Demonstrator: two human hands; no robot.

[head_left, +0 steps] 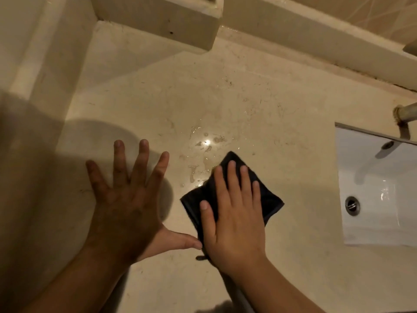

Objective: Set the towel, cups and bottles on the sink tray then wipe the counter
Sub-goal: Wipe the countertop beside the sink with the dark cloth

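A folded dark cloth point(268, 199) lies flat on the beige marble counter point(259, 98). My right hand point(234, 213) presses down on the cloth, palm flat, fingers spread over it. My left hand point(128, 199) rests beside it on the bare counter, fingers spread wide, holding nothing, its thumb tip touching the cloth's near corner. A patch of water drops point(203, 152) glistens just beyond the cloth. No cups, bottles or tray are in view.
A white sink basin point(379, 188) with a metal drain point(352, 205) is set into the counter at the right, a tap pipe point(406, 114) above it. A stone ledge point(158, 21) and the wall run along the back and left.
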